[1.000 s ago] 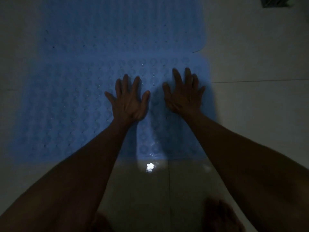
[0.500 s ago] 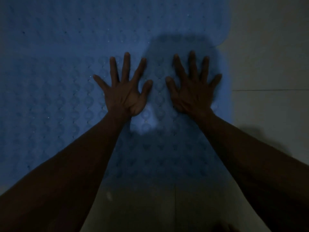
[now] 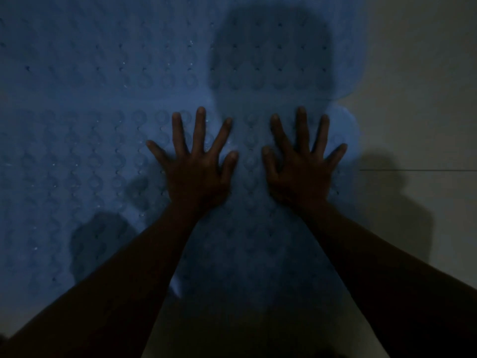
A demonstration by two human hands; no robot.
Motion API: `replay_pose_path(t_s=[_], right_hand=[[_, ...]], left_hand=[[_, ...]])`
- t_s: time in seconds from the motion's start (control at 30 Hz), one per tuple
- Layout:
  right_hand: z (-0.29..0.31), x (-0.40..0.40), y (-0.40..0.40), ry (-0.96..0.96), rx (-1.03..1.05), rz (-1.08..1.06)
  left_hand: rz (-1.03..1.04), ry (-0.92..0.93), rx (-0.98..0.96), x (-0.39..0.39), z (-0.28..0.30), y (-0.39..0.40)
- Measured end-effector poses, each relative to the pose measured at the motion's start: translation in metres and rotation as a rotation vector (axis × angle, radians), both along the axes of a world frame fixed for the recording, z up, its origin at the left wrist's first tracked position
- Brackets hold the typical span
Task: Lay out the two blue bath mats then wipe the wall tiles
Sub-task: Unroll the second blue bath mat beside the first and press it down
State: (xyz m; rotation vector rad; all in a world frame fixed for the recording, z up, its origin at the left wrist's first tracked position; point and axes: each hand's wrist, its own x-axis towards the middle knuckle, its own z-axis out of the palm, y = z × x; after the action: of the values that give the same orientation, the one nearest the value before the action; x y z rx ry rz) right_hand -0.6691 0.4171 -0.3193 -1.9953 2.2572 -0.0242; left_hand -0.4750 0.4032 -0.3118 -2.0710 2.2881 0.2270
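Two blue bath mats with rows of round bumps lie flat on the pale tiled floor, one behind the other. The near mat (image 3: 77, 182) fills the left and middle of the view; the far mat (image 3: 116, 47) adjoins its far edge. My left hand (image 3: 197, 166) and my right hand (image 3: 300, 166) both press palm-down on the near mat close to its right end, fingers straight and spread. Neither hand holds anything. The scene is very dim, and the shadow of my head falls across the far mat.
Pale floor tiles (image 3: 418, 112) lie to the right of the mats, with a grout line (image 3: 418, 170) running right. More bare tile (image 3: 232, 332) shows between my forearms at the bottom. No wall tiles or cloth are in view.
The view has come closer and lower over the mats and grown darker. Both hands stay flat on the near mat with fingers spread wider; the bright reflection on the floor is gone.
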Motion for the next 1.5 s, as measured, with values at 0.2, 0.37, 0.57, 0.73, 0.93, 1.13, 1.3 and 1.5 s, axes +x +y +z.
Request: replay_pose_path(t_s=[0.2, 0.37, 0.57, 0.73, 0.93, 1.13, 1.3, 1.5], right_hand=[[0.004, 0.001, -0.001, -0.007, 0.016, -0.036], [0.001, 0.001, 0.000, 0.010, 0.005, -0.025], [-0.004, -0.001, 0.002, -0.017, 0.008, -0.001], [-0.004, -0.005, 0.001, -0.061, 0.068, 0.019], [-0.002, 0.002, 0.004, -0.143, 0.088, -0.003], [-0.004, 0.004, 0.015, -0.199, 0.036, -0.014], [0.006, 0.015, 0.042, -0.198, 0.137, -0.018], [0.077, 0.021, 0.066, -0.283, 0.403, -0.022]], left_hand=[[0.008, 0.017, 0.048, 0.000, 0.004, 0.000], [0.001, -0.006, 0.002, 0.001, -0.001, 0.001], [0.000, 0.002, -0.032, 0.001, -0.007, 0.002], [0.022, 0.063, 0.037, 0.000, -0.007, 0.003], [0.042, 0.108, 0.032, -0.004, -0.007, 0.009], [0.027, 0.115, -0.055, 0.000, -0.012, 0.029], [0.013, 0.112, 0.029, 0.013, -0.008, 0.057], [0.090, 0.218, 0.367, 0.021, 0.055, 0.076]])
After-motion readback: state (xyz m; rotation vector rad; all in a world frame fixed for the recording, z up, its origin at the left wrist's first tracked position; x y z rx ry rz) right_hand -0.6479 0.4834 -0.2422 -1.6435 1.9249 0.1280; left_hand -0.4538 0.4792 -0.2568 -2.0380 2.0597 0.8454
